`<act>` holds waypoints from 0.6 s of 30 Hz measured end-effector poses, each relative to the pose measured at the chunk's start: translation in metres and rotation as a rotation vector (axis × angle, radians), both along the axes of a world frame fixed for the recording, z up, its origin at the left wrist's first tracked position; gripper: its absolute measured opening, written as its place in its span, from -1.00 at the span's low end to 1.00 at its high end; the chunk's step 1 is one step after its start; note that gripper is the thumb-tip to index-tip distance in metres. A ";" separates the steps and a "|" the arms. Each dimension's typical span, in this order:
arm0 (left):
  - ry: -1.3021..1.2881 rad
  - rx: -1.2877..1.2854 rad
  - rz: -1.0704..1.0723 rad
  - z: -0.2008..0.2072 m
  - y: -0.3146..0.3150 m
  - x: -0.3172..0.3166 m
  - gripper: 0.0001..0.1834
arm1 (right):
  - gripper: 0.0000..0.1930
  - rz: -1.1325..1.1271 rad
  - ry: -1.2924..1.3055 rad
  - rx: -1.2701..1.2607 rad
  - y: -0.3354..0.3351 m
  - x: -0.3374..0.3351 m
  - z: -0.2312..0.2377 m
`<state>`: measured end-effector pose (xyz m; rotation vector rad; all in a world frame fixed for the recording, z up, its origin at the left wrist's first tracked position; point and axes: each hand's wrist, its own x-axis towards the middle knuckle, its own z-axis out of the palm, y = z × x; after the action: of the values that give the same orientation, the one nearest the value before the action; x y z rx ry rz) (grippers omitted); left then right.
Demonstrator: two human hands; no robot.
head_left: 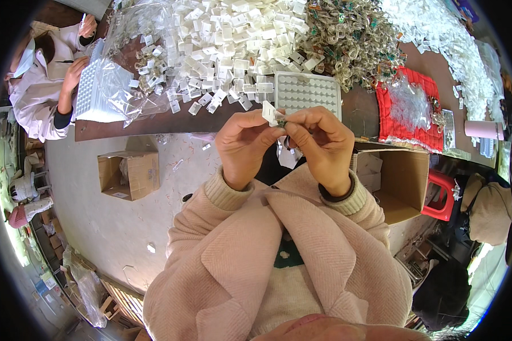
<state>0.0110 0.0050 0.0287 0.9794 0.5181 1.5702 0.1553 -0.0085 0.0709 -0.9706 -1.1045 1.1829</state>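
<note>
Both hands meet just in front of the table's near edge. Between the thumb and fingers of my left hand [240,142] is a small white plastic part [269,113], shaped like a shallow rectangular box. My right hand [322,145] is closed in a pinch right beside it, fingertips touching or nearly touching the part. A tiny clear and greenish piece [281,121] shows between the fingertips; its kind is too small to make out. Beyond my hands lies a white tray [336,94] with rows of small hollows. Many similar white plastic parts [233,40] are heaped behind it.
Clear and green small pieces [352,40] form a heap at the far right of the white one. A red cloth [418,122] carries clear bits. Cardboard boxes [139,173] stand on the floor, near a red stool [440,196]. At left, a co-worker [45,85] handles white trays.
</note>
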 end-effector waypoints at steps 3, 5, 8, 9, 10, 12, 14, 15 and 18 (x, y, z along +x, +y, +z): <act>0.015 -0.001 0.041 -0.007 -0.002 -0.003 -0.68 | -0.82 0.055 0.031 -0.020 0.000 0.002 0.002; 0.090 -0.015 0.118 -0.011 -0.003 -0.005 -0.66 | -0.81 0.067 -0.005 -0.010 -0.001 0.004 0.003; 0.146 0.022 0.200 -0.019 -0.001 -0.004 -0.66 | -0.82 0.062 -0.040 -0.012 0.000 0.005 0.001; 0.211 0.041 0.242 -0.020 0.002 -0.004 -0.66 | -0.84 0.049 -0.090 0.048 0.003 0.006 0.000; 0.176 0.000 0.229 -0.020 0.003 -0.002 -0.66 | -0.84 0.076 0.014 0.022 0.003 0.007 0.000; 0.218 -0.037 0.248 -0.019 0.005 0.000 -0.69 | -0.85 0.088 0.014 0.039 0.006 0.007 0.000; 0.192 -0.107 0.240 -0.016 0.000 0.003 -0.75 | -0.85 0.061 -0.067 0.030 0.004 0.008 0.001; 0.225 -0.058 0.257 -0.016 0.002 0.005 -0.75 | -0.85 0.040 -0.108 0.063 0.003 0.009 0.001; 0.322 0.073 0.334 -0.017 0.003 0.012 -0.76 | -0.81 0.029 -0.059 0.065 0.001 0.009 -0.003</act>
<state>0.0228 0.0081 0.0114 1.2600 0.8907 1.7425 0.1642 -0.0074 0.0674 -0.9475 -1.2003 1.1413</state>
